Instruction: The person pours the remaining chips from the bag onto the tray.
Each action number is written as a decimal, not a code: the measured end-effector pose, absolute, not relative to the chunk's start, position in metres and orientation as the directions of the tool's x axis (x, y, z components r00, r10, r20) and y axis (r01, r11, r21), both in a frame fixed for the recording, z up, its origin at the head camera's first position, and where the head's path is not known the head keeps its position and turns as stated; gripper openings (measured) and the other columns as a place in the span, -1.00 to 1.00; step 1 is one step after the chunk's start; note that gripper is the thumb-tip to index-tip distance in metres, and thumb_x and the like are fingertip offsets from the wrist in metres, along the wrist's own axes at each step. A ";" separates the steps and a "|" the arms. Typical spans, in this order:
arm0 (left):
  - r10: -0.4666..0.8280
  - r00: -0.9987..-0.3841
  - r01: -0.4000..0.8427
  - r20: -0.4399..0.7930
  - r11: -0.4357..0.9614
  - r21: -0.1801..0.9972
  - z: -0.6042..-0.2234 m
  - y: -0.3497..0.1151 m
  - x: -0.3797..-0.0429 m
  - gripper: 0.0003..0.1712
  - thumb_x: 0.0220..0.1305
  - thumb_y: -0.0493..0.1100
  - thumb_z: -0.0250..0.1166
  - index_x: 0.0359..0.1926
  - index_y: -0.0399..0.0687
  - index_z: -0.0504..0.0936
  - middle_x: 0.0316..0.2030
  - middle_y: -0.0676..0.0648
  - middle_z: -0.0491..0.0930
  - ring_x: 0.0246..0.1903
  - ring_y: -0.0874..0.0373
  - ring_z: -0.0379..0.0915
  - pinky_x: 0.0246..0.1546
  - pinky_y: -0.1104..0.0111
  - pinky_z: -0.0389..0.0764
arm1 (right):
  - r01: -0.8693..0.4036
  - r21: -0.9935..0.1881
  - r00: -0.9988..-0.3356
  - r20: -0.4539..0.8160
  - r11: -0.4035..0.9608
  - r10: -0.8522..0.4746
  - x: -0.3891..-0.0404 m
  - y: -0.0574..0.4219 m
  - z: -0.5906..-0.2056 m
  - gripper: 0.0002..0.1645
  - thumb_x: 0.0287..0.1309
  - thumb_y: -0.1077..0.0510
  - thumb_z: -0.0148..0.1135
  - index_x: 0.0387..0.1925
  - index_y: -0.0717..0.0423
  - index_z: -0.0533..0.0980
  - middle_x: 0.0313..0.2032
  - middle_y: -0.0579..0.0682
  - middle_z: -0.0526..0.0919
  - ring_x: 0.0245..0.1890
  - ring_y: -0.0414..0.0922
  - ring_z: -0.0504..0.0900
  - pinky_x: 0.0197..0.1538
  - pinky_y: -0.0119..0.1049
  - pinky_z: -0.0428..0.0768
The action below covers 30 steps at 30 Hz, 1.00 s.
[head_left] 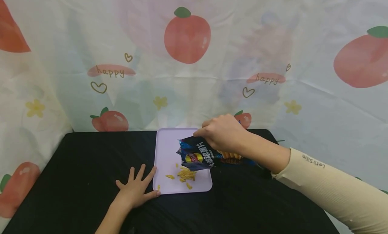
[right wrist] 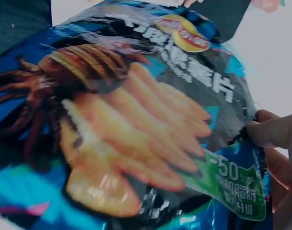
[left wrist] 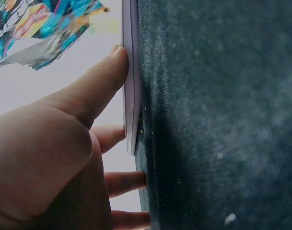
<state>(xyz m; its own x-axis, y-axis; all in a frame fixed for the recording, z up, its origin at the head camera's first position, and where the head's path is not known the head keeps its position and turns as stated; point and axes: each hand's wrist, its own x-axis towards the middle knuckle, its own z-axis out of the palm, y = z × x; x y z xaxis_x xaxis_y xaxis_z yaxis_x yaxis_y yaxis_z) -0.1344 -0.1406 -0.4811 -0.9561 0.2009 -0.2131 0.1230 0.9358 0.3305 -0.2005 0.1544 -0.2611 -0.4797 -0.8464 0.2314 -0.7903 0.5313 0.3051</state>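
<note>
My right hand (head_left: 225,133) grips a dark blue potato chip bag (head_left: 198,156) by its edge. The bag lies tilted on its side above the tray, its torn mouth pointing left. In the right wrist view the bag (right wrist: 131,120) fills most of the picture, with fingers (right wrist: 275,132) pinching its border. Below the mouth, a small heap of yellow chips (head_left: 186,174) lies on a pale purple tray (head_left: 165,149), with a few loose pieces around it. My left hand (head_left: 134,190) is spread, thumb and fingertip touching the tray's near left corner, other fingers on the cloth.
A black cloth (head_left: 82,180) covers the table under the tray. Behind it hangs a pale curtain (head_left: 145,35) printed with fruit, hearts and flowers. The tray's far end reaches the table's back edge.
</note>
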 end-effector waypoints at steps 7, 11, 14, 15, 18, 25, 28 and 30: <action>0.204 -0.958 0.129 -0.202 0.935 0.332 -0.482 -0.140 -0.134 0.08 0.12 0.51 0.25 0.55 0.22 0.15 0.53 -0.32 0.00 0.44 -0.59 -0.24 -0.03 -0.70 -0.16 | -0.796 0.309 -0.469 0.229 0.521 -0.853 -0.201 0.155 -0.261 -0.70 0.20 0.20 0.31 -0.11 -0.23 0.74 -0.47 -0.19 0.65 -0.74 -0.20 0.34 -0.73 -0.35 0.26; 0.204 -0.957 0.128 -0.205 0.935 0.331 -0.480 -0.139 -0.134 0.08 0.12 0.51 0.24 0.55 0.21 0.15 0.53 -0.32 0.00 0.43 -0.59 -0.23 -0.03 -0.70 -0.15 | -0.795 0.314 -0.467 0.228 0.519 -0.854 -0.201 0.155 -0.261 -0.70 0.20 0.20 0.31 -0.10 -0.23 0.74 -0.48 -0.19 0.64 -0.75 -0.21 0.31 -0.72 -0.34 0.26; 0.203 -0.957 0.128 -0.208 0.937 0.326 -0.479 -0.139 -0.134 0.07 0.12 0.51 0.24 0.55 0.22 0.14 0.53 -0.32 0.00 0.44 -0.59 -0.23 -0.02 -0.69 -0.14 | -0.793 0.314 -0.472 0.224 0.522 -0.853 -0.200 0.155 -0.260 -0.70 0.22 0.20 0.30 -0.10 -0.22 0.74 -0.49 -0.18 0.62 -0.76 -0.21 0.28 -0.72 -0.34 0.25; 0.203 -0.957 0.128 -0.207 0.937 0.325 -0.479 -0.139 -0.135 0.07 0.12 0.51 0.24 0.55 0.21 0.15 0.53 -0.32 0.01 0.44 -0.59 -0.23 -0.02 -0.69 -0.14 | -0.793 0.314 -0.473 0.223 0.522 -0.853 -0.200 0.156 -0.260 -0.70 0.22 0.20 0.30 -0.10 -0.22 0.74 -0.49 -0.18 0.63 -0.75 -0.22 0.28 -0.72 -0.35 0.25; 0.204 -0.958 0.130 -0.204 0.937 0.324 -0.479 -0.139 -0.135 0.07 0.13 0.50 0.25 0.55 0.20 0.15 0.53 -0.32 0.00 0.43 -0.59 -0.23 -0.02 -0.70 -0.13 | -0.794 0.312 -0.472 0.223 0.521 -0.853 -0.200 0.155 -0.259 -0.70 0.22 0.20 0.29 -0.10 -0.22 0.74 -0.49 -0.18 0.63 -0.76 -0.21 0.29 -0.72 -0.35 0.23; 0.207 -0.956 0.132 -0.206 0.936 0.327 -0.479 -0.139 -0.135 0.07 0.14 0.50 0.24 0.55 0.20 0.14 0.53 -0.33 0.00 0.43 -0.59 -0.23 -0.03 -0.70 -0.14 | -0.796 0.313 -0.465 0.232 0.518 -0.855 -0.199 0.154 -0.257 -0.70 0.21 0.21 0.30 -0.11 -0.21 0.75 -0.48 -0.18 0.64 -0.76 -0.21 0.31 -0.72 -0.36 0.22; 0.208 -0.956 0.133 -0.206 0.936 0.327 -0.479 -0.139 -0.135 0.07 0.13 0.50 0.24 0.55 0.20 0.14 0.53 -0.33 0.00 0.43 -0.59 -0.23 -0.03 -0.70 -0.14 | -0.801 0.310 -0.463 0.223 0.512 -0.858 -0.199 0.153 -0.257 -0.71 0.21 0.21 0.30 -0.11 -0.20 0.75 -0.49 -0.18 0.63 -0.76 -0.22 0.29 -0.72 -0.36 0.21; 0.206 -0.957 0.131 -0.206 0.936 0.327 -0.479 -0.139 -0.135 0.08 0.13 0.50 0.24 0.55 0.20 0.14 0.53 -0.33 0.00 0.43 -0.59 -0.23 -0.03 -0.70 -0.14 | -0.798 0.314 -0.466 0.219 0.514 -0.857 -0.199 0.153 -0.256 -0.70 0.22 0.20 0.29 -0.10 -0.21 0.75 -0.49 -0.19 0.63 -0.76 -0.22 0.28 -0.71 -0.36 0.20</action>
<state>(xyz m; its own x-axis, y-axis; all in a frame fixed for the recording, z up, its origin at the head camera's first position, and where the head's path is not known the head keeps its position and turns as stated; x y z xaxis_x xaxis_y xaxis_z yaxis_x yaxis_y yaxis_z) -0.1350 -0.1390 -0.4793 -0.9566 0.2057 -0.2064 0.1308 0.9360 0.3267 -0.1986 0.1530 -0.2564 -0.4659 -0.8573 0.2191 -0.7984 0.5141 0.3136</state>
